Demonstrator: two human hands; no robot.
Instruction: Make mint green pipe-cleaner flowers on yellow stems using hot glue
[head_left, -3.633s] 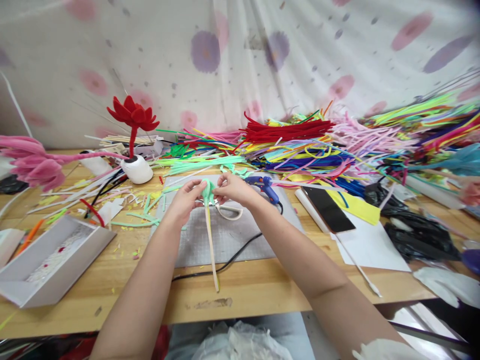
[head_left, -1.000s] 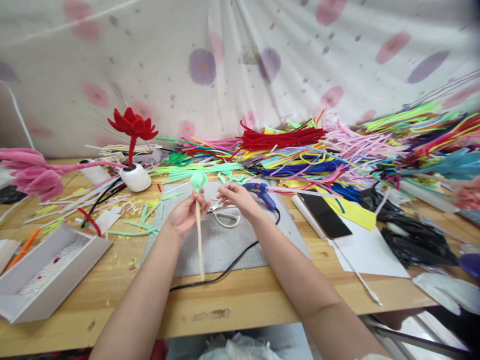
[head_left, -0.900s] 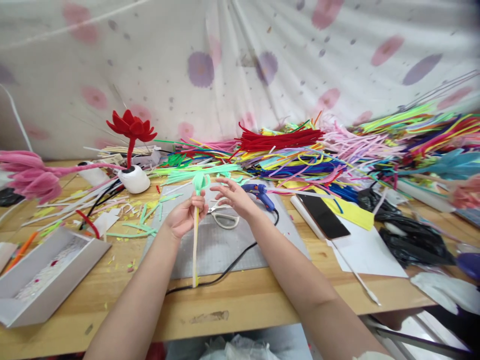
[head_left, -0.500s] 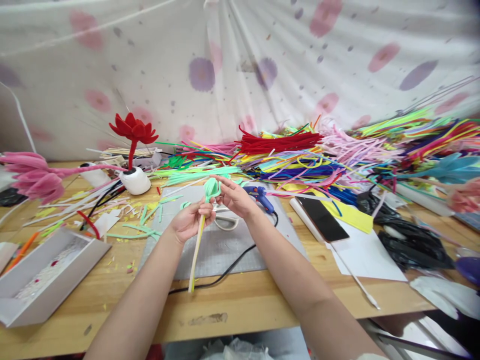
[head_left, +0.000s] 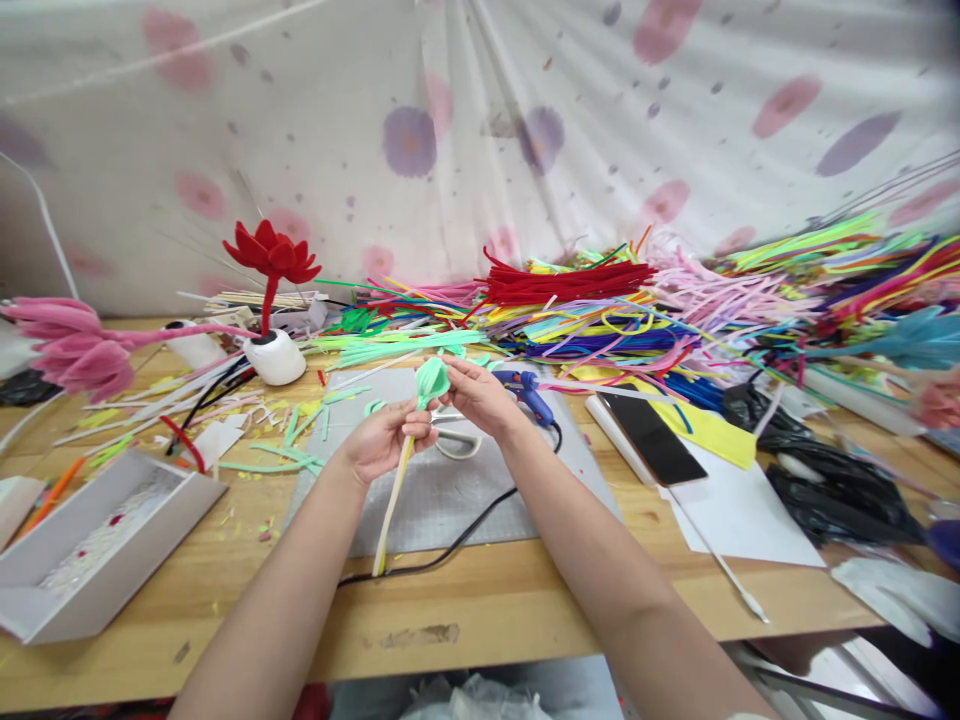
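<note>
1. Head view, with our clock centred on the mint-green flower (head_left: 432,380): our left hand (head_left: 386,440) grips it just below the bloom, fingers closed around its neck.
2. Our right hand (head_left: 478,398) has its fingertips at the bloom's 2 o'clock edge; we cannot tell whether they pinch a petal or only touch it.
3. We see the pale stem (head_left: 391,505), edged in yellow, slanting down from our left hand toward 7 o'clock, above the grey mat (head_left: 450,515).
4. Near us at 5 o'clock, scissors (head_left: 459,456) lie on that mat, partly hidden by our hands.
5. At 3 o'clock sits a blue glue gun (head_left: 529,398), its black cord (head_left: 474,527) running down to 6 o'clock.
6. Farther out, between 3 and 4 o'clock, our desk (head_left: 540,610) bears a dark phone (head_left: 652,435) beside a yellow sheet (head_left: 721,437).
7. Red stems (head_left: 566,284) top a colourful heap at 2 o'clock.
8. At 10 o'clock we have a red flower (head_left: 272,252) upright in a white pot (head_left: 275,358); at 8 o'clock, an open box (head_left: 161,545).
</note>
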